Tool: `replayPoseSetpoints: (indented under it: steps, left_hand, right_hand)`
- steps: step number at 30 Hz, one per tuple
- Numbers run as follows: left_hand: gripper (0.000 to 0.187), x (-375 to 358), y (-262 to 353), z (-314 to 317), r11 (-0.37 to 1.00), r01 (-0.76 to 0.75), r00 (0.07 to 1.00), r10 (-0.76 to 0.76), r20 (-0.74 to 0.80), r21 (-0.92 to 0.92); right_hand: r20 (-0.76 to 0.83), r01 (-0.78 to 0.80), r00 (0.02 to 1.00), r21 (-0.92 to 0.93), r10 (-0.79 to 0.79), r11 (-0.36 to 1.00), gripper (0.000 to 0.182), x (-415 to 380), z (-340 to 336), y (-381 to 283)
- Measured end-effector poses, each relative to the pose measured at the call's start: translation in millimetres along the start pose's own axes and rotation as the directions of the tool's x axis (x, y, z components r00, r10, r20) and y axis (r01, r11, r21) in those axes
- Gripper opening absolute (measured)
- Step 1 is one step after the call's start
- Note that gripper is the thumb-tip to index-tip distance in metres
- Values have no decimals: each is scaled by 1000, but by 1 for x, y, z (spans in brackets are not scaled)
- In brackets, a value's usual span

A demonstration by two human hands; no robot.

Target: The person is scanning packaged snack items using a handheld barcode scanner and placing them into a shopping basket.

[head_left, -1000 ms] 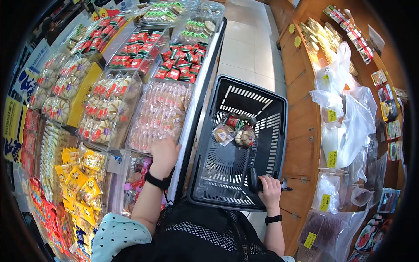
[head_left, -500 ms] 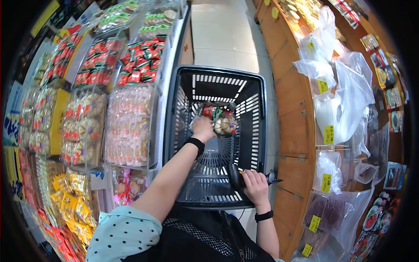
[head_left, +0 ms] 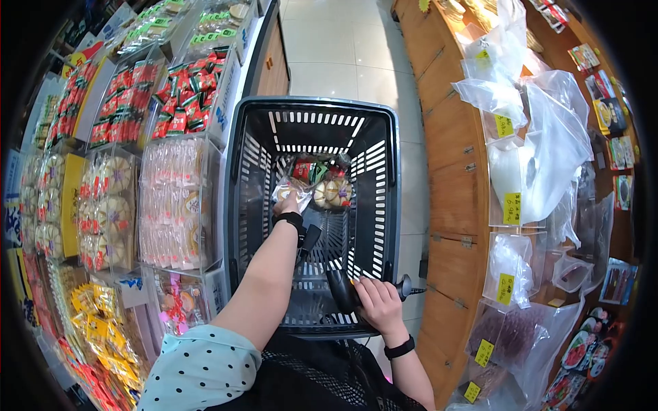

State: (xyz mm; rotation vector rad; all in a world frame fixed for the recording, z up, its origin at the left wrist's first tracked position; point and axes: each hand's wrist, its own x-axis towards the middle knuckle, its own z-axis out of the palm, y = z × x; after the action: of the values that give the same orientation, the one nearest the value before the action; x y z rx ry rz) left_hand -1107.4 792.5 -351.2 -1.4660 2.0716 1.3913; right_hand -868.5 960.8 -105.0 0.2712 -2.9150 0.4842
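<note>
A black plastic shopping basket (head_left: 314, 103) with slotted walls stands in front of me. Inside it, my left hand (head_left: 288, 204) grips a clear-wrapped packet (head_left: 293, 189) with pale contents; the packet's lower part is hidden by the hand. Beside that packet lies a clear pack of round, pale pastries (head_left: 333, 194). Behind them is a red and green packet (head_left: 307, 168). My right hand (head_left: 380, 303) is closed around a black handle (head_left: 342, 292) at the basket's near end, with a pointed tip sticking out to the right.
Clear bins along the left hold red wrapped snacks (head_left: 185, 96), pink-white packets (head_left: 174, 198) and yellow packets (head_left: 103, 315). A wooden cabinet (head_left: 456, 198) runs along the right, topped by plastic bags (head_left: 545, 151) and yellow price tags. Tiled floor (head_left: 343, 41) stretches ahead between them.
The view has shifted, so the basket sits further left. My left hand has drawn back left and toward me, and the clear-wrapped packet now shows in it. My right hand keeps its grip.
</note>
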Motion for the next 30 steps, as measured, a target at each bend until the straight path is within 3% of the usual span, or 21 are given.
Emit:
replayPoseSetpoints:
  steps: [2, 4, 5, 6, 8, 9, 10, 11, 12, 13, 15, 17, 19, 24, 26, 30]
  left_hand:
    - [44, -14, 7, -10, 938, 50, 977, 26, 212, -342]
    - [35, -33, 25, -28, 974, 31, 961, 32, 274, -225]
    - [31, -40, 27, -35, 941, -19, 945, 127, 301, -337]
    - [30, -56, 39, -49, 912, -18, 893, 199, 403, -410]
    - [28, -114, 73, -89, 926, -173, 791, 334, 513, -336]
    - [24, -135, 81, -107, 854, -474, 717, 515, 470, -213]
    - [20, -154, 86, -126, 688, -723, 593, 668, 450, -68]
    - [22, -178, 98, -150, 495, -869, 425, 758, 495, -11]
    - [24, -201, 107, -174, 273, -961, 248, 800, 546, 37]
    - [31, -215, 112, -194, 134, -991, 97, 805, 585, -21]
    - [29, -216, 107, -220, 11, -998, -28, 748, 663, -54]
    - [26, -222, 99, -235, -54, -998, -49, 725, 687, -14]
    - [34, -231, 87, -243, -188, -982, -123, 760, 638, 34]
    - [34, -245, 59, -248, -106, -994, -94, 842, 531, -9]
    - [34, -247, 53, -250, -135, -991, -114, 838, 533, 0]
    - [29, -245, 40, -249, -187, -981, -126, 829, 545, 59]
  right_hand:
    - [-11, 8, 1000, 31, -8, 999, 31, -2, 1, 2]
    - [-34, 13, 999, 60, -11, 998, 35, -4, 2, 4]
    - [-56, 12, 998, 78, -7, 997, 40, -5, 3, 5]
    - [-79, 13, 997, 95, -5, 995, 44, -6, 4, 7]
    - [-109, 31, 994, 114, -18, 993, 50, -7, 7, 9]
    - [-131, 25, 991, 141, -6, 990, 51, -7, 7, 10]
    - [-151, 20, 989, 169, 5, 985, 53, -7, 7, 10]
    - [-189, 30, 982, 177, 4, 984, 56, -7, 7, 10]
    - [-195, 42, 981, 182, -6, 982, 56, -6, 6, 11]
    - [-216, 18, 976, 200, 26, 980, 57, -6, 4, 11]
    - [-248, 2, 967, 242, 60, 970, 58, -5, 3, 11]
    - [-287, 44, 957, 257, 33, 966, 58, -5, 5, 12]
    - [-310, 102, 951, 273, -13, 957, 56, -6, 5, 12]
    - [-359, 161, 932, 256, -61, 953, 50, -10, 8, 14]
    - [-479, 142, 878, 291, 16, 946, 42, -8, 4, 11]
    - [-455, 198, 888, 249, -66, 948, 40, -14, 5, 11]
